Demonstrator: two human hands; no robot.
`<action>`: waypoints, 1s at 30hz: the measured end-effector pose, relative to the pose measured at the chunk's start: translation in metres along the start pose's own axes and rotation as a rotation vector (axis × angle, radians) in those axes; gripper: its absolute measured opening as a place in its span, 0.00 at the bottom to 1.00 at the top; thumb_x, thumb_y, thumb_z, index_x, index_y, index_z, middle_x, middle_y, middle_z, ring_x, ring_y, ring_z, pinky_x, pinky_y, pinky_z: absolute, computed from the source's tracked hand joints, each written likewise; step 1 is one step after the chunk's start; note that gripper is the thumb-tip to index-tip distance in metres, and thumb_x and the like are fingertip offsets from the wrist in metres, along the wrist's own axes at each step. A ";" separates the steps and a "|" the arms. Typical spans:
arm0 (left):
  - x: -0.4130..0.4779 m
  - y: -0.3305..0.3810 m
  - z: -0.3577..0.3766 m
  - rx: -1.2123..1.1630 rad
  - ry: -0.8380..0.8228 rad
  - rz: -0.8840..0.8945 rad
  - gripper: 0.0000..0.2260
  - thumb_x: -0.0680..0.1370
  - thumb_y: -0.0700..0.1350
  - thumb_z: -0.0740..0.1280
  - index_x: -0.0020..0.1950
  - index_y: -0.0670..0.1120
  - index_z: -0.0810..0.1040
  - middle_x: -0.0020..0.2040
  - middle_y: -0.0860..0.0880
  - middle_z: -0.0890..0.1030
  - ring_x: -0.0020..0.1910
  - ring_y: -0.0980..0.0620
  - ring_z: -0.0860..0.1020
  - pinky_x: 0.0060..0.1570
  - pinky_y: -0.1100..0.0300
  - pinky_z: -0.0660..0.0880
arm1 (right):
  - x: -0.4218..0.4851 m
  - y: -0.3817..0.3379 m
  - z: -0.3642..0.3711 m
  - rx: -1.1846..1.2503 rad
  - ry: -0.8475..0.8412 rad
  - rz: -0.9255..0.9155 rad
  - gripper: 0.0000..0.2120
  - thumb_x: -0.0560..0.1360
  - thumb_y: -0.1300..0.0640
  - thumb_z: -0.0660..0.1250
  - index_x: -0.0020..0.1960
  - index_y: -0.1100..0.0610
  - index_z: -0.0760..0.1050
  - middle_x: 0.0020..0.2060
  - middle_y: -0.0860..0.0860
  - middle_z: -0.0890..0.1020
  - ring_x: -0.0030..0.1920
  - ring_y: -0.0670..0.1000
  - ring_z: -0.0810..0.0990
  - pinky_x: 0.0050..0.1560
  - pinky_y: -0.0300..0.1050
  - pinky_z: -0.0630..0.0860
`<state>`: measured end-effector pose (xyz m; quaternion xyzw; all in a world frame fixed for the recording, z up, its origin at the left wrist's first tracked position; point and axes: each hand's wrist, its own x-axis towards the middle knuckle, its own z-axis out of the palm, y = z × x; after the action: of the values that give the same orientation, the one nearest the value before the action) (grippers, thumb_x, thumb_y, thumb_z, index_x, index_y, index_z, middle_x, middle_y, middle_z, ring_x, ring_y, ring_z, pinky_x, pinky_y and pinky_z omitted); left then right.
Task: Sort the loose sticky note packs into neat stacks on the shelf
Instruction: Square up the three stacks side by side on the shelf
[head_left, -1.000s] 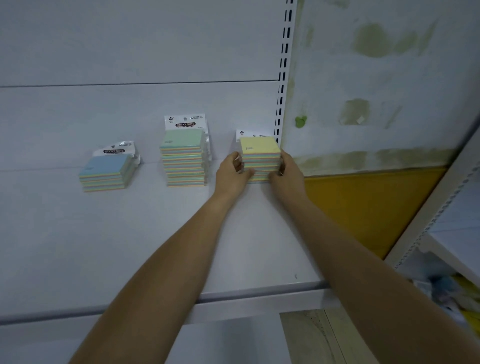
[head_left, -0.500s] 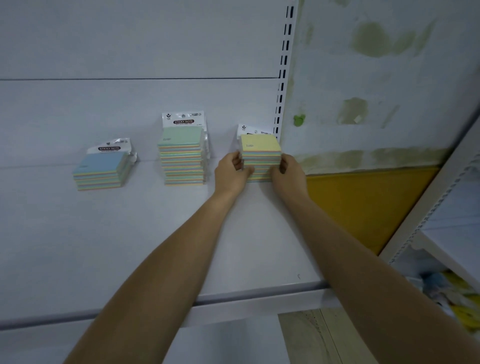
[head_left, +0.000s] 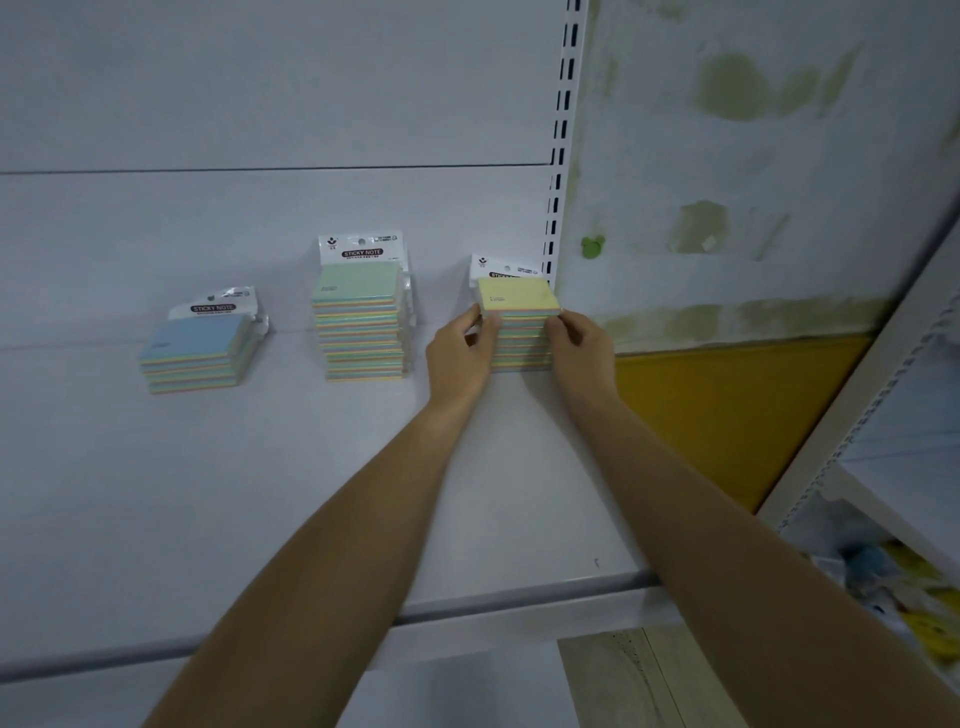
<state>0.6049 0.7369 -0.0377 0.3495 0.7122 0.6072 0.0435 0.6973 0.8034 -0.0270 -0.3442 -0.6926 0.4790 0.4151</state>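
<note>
Hardly anything has moved since a second ago: both hands remain at the sides of the yellow stack (head_left: 518, 296), and only the view has drifted a little.

Seen from the head camera, the left hand (head_left: 460, 353) grasps the stack's left side, its thumb up at the top pack and its fingers curled against the packs below. The right hand (head_left: 582, 345) grasps the right side in the same way, with its fingertips on the edges of the upper packs. The stack stands on the shelf (head_left: 260, 493) at the far right end, just beside the slotted upright (head_left: 563, 130), with a white header card showing behind its top pack.

At 9 o'clock from it, near but apart, stands the green stack (head_left: 358, 322), about as tall, with a "STICKY NOTE" header upright at its back. Further out at 9 o'clock sits the blue stack (head_left: 195, 348), much lower and turned slightly askew.

At 3 o'clock of the upright is a stained wall (head_left: 727, 182) with a yellow panel (head_left: 727, 405) beneath. Another shelf unit (head_left: 909, 415) stands at the frame's 4 o'clock edge, with blurred coloured items in it.
</note>
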 end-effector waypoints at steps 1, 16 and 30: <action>0.000 0.001 0.000 -0.011 0.002 -0.014 0.14 0.79 0.47 0.61 0.62 0.44 0.78 0.57 0.45 0.82 0.53 0.49 0.80 0.51 0.62 0.71 | 0.000 0.000 0.000 0.005 0.009 0.006 0.13 0.79 0.58 0.57 0.59 0.58 0.76 0.50 0.53 0.80 0.48 0.49 0.75 0.47 0.40 0.70; -0.004 0.007 -0.007 -0.157 -0.074 -0.096 0.08 0.74 0.42 0.64 0.51 0.47 0.79 0.42 0.55 0.79 0.37 0.65 0.77 0.43 0.64 0.72 | -0.004 -0.001 -0.002 -0.017 -0.042 0.058 0.24 0.78 0.64 0.56 0.73 0.58 0.57 0.70 0.53 0.69 0.69 0.51 0.68 0.59 0.39 0.67; -0.007 0.007 -0.004 0.203 -0.097 -0.037 0.19 0.68 0.32 0.69 0.59 0.36 0.73 0.57 0.39 0.80 0.57 0.43 0.78 0.51 0.61 0.72 | -0.002 0.002 0.000 -0.373 -0.145 -0.006 0.20 0.74 0.68 0.58 0.65 0.60 0.65 0.58 0.58 0.78 0.55 0.56 0.76 0.44 0.41 0.66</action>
<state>0.6110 0.7303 -0.0333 0.3682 0.7735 0.5132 0.0535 0.6983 0.8018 -0.0290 -0.3777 -0.7984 0.3645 0.2948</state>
